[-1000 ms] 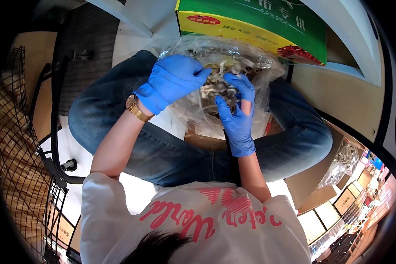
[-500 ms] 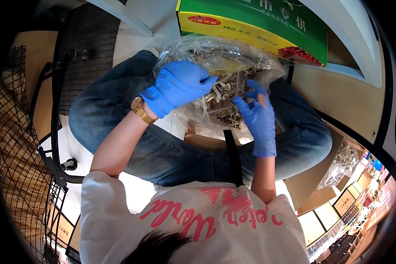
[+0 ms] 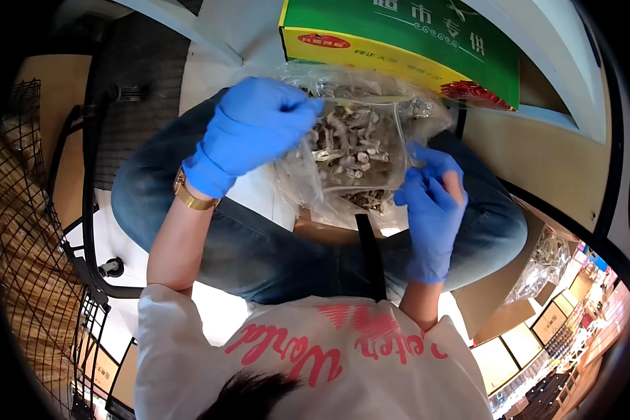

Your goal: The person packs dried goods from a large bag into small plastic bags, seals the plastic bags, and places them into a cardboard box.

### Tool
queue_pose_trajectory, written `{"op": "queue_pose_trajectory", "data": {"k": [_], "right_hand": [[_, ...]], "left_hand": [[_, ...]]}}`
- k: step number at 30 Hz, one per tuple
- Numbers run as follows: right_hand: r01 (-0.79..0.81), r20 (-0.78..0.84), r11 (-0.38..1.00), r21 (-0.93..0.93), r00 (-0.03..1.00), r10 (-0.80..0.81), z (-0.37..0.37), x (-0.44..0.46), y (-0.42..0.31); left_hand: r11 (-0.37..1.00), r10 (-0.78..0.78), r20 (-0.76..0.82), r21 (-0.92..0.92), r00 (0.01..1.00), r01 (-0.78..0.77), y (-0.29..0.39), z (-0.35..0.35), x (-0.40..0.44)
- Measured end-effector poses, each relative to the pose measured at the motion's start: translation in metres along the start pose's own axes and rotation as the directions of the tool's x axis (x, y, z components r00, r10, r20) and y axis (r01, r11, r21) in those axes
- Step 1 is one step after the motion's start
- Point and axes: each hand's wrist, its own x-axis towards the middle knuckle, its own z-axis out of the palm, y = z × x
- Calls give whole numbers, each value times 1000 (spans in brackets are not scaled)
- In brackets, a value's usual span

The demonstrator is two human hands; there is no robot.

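Note:
Dried mushrooms (image 3: 346, 136), greyish-brown and shrivelled, fill a clear zip bag (image 3: 400, 129) between my knees. My left hand (image 3: 255, 133), in a blue glove, is closed in a pinch at the zip bag's upper left edge; its fingertips are slightly blurred. On the other side, my right hand (image 3: 434, 210) has curled fingers at the bag's right edge, and bare skin shows at one gloved finger. Under and around the zip bag spreads a larger crinkled clear liner (image 3: 297, 178) with more dried pieces in it.
A green and yellow carton (image 3: 399, 42) stands just beyond the bags. Black wire mesh (image 3: 28, 245) rises at the left. To the right are a wooden panel (image 3: 539, 154) and an open cardboard box (image 3: 497, 294) with plastic inside. A black strap (image 3: 371, 259) hangs in front of me.
Both hands have moved apart, the left outward to the left and the right to the right and toward me. The zip bag now lies spread between them, with its mushrooms more visible.

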Motion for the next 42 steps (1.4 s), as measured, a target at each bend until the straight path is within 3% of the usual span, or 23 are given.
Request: {"op": "queue_pose_trajectory", "data": {"k": [4,6,8,10,12,13,15,17,20,22,23,24,26,28,30,31,34,35,37,38,40,41,42], "right_hand": [[-59,63,998,31,996,57,-4,13,6],[-106,23,986,126,994,104,-1,13,3],[-133,22,965,227,991,132,0,13,7],[-77,31,978,193,997,72,-1,24,19],[-38,12,957,287,999,36,-3,38,52],[-129,23,964,234,992,128,2,41,65],[-151,122,970,189,984,129,19,48,145],[-77,261,976,-204,957,130,50,46,212],[-93,429,925,-369,866,258,113,37,309],[195,504,828,-525,855,118,143,35,328],[334,550,744,-579,833,55,158,37,334],[459,599,639,-617,801,2,170,40,330],[562,641,524,-640,766,-39,182,45,325],[465,679,641,-611,725,121,176,52,288],[299,686,904,-307,728,-8,204,48,381],[-93,639,987,132,769,-12,210,45,394],[-307,573,883,355,818,54,226,45,417],[-98,653,989,112,757,1,219,46,423],[171,723,970,-173,691,7,194,64,349],[314,756,906,-285,655,10,179,73,306],[592,781,576,-563,608,138,168,84,248],[591,779,576,-565,613,136,167,82,247],[648,764,488,-584,642,61,170,79,256]], "left_hand": [[987,-134,-25,80,991,136,-8,-8,6],[995,-100,-66,-1,993,100,-13,-9,9],[982,-63,-124,167,990,84,-19,-7,13],[974,-61,-102,211,993,81,-19,-3,13],[961,14,-65,277,998,4,-20,2,13],[976,-9,-84,218,996,27,-22,2,12],[979,-58,-87,189,994,74,-20,2,11],[979,-109,-99,163,989,125,-17,-1,11],[968,-87,-153,221,984,120,-15,-12,11],[977,-119,-237,144,964,157,-21,-24,11],[975,-208,-239,31,949,221,-26,-31,10],[975,-205,-240,36,949,220,-21,-33,11],[906,-408,-331,-265,851,331,-10,-38,15],[908,-388,-321,-292,864,299,-12,-39,20],[896,-412,-308,-310,858,319,-10,-35,27],[898,-400,-245,-296,883,325,-17,-38,29],[911,-391,-249,-245,886,332,-8,-34,31],[912,-390,-247,-239,887,334,-7,-34,31],[915,-386,-251,-230,888,332,-8,-33,33],[916,-383,-251,-228,889,331,-8,-32,33],[916,-378,-238,-236,895,324,-7,-30,33],[918,-373,-238,-233,897,320,-8,-29,33],[927,-352,-218,-212,910,308,-10,-28,33]]}}
